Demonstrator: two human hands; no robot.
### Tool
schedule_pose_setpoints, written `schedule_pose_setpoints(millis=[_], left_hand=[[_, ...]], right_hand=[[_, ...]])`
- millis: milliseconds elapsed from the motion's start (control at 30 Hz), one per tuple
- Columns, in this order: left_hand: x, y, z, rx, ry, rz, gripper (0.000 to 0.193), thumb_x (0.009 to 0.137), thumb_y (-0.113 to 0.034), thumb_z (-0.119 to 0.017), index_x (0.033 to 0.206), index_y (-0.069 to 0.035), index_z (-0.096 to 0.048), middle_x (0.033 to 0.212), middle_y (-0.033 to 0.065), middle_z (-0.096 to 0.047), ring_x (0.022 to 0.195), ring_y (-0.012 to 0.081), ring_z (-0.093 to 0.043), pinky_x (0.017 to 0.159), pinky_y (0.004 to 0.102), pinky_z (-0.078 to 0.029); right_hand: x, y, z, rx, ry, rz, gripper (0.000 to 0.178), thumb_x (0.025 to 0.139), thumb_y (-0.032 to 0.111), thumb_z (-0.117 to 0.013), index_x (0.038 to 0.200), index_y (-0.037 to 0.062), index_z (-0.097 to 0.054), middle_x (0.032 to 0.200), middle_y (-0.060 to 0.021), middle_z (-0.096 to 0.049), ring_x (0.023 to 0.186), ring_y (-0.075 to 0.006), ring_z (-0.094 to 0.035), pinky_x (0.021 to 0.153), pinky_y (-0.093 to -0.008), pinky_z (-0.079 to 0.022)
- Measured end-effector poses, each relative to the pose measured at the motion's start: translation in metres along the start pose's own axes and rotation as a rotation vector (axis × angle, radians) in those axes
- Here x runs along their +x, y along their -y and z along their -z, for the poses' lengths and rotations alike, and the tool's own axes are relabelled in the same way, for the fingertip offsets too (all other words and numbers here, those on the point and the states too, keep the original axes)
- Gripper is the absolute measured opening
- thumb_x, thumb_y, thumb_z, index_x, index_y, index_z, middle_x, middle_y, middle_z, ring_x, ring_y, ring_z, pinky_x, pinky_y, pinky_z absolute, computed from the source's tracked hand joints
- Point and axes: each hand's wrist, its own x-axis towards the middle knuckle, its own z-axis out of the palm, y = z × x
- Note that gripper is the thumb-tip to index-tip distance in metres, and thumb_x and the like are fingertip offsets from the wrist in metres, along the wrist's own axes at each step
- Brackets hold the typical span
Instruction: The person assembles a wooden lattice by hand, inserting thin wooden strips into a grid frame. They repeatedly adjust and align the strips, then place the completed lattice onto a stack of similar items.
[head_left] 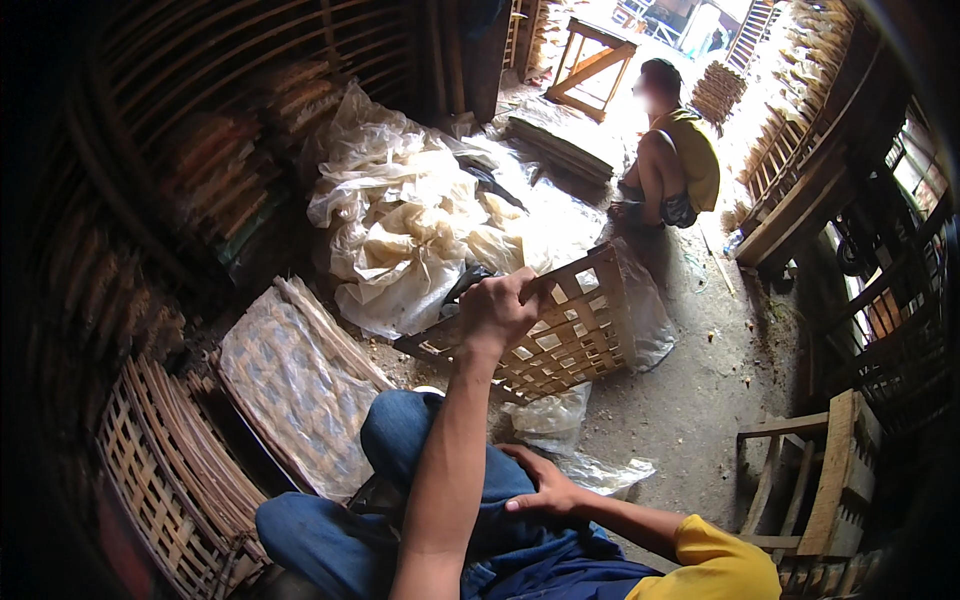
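My left hand [500,312] is closed around the upper edge of a woven bamboo lattice tray [580,322]. The tray is tilted up on edge in front of my knees, and my left arm hides part of it. Thin clear plastic sheeting [648,305] hangs behind its right end. My right hand [545,485] lies on my jeans at the thigh, thumb spread from the fingers, holding nothing. Past the tray rises a big heap of crumpled translucent plastic sheets [410,215], with a dark cloth-like thing in it.
To my left lie a plastic-covered tray [295,375] and a stack of lattice trays [165,480]. A wooden stool-like frame [825,480] stands at right. Another person [685,160] squats ahead beside stacked flat boards [560,150]. Loose plastic [600,470] lies on the floor.
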Motion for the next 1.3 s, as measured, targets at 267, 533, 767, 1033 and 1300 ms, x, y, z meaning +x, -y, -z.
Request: schedule_pose_setpoints(millis=[267,533,767,1033,1300], left_hand=[[-0.007,0.007,-0.004,0.109,-0.089,0.115,0.040,0.099,-0.051,-0.052,0.099,-0.015,-0.069,0.082,0.0230,-0.071,0.083,0.0471,-0.069,0.072,0.0559,-0.054],[0.008,0.020,0.000,0.084,-0.114,0.207,0.047,0.101,-0.058,-0.046,0.102,-0.017,-0.068,0.083,0.0217,-0.072,0.082,0.0473,-0.070,0.070,0.0571,-0.054],[0.002,0.032,0.010,0.123,-0.127,0.283,0.047,0.102,-0.060,-0.043,0.103,-0.019,-0.067,0.082,0.0176,-0.073,0.084,0.0452,-0.070,0.072,0.0563,-0.053],[0.009,0.019,-0.004,0.165,-0.157,0.411,0.045,0.099,-0.060,-0.050,0.109,-0.024,-0.075,0.075,0.0085,-0.073,0.082,0.0361,-0.073,0.071,0.0499,-0.053],[-0.020,0.035,0.038,-0.330,0.018,0.538,0.039,0.099,-0.048,-0.064,0.105,-0.011,-0.075,0.066,-0.0017,-0.068,0.058,0.0062,-0.061,0.056,0.0256,-0.048]], right_hand=[[0.121,0.060,0.081,-0.894,-1.049,0.855,0.071,0.101,0.034,-0.053,0.159,0.0049,-0.025,0.164,-0.0325,-0.015,0.153,-0.0469,-0.017,0.121,-0.0597,-0.015],[0.233,-0.124,0.146,-0.479,-1.118,0.462,0.094,0.099,0.066,-0.042,0.162,0.0020,-0.011,0.168,-0.0244,-0.008,0.157,-0.0380,-0.005,0.125,-0.0496,-0.005],[0.108,-0.307,0.097,-0.512,-0.498,-0.620,0.094,0.099,0.057,-0.050,0.158,-0.0068,-0.015,0.163,-0.0337,-0.018,0.151,-0.0474,-0.021,0.124,-0.0453,-0.020],[0.133,-0.157,0.147,-0.390,-0.983,-0.039,0.075,0.101,0.040,-0.056,0.157,-0.0015,-0.028,0.160,-0.0280,-0.031,0.150,-0.0385,-0.031,0.121,-0.0414,-0.027],[0.130,-0.008,0.176,-0.256,-0.942,0.324,0.072,0.099,0.035,-0.063,0.159,0.0120,-0.031,0.151,-0.0267,-0.048,0.139,-0.0337,-0.050,0.108,-0.0429,-0.045]])
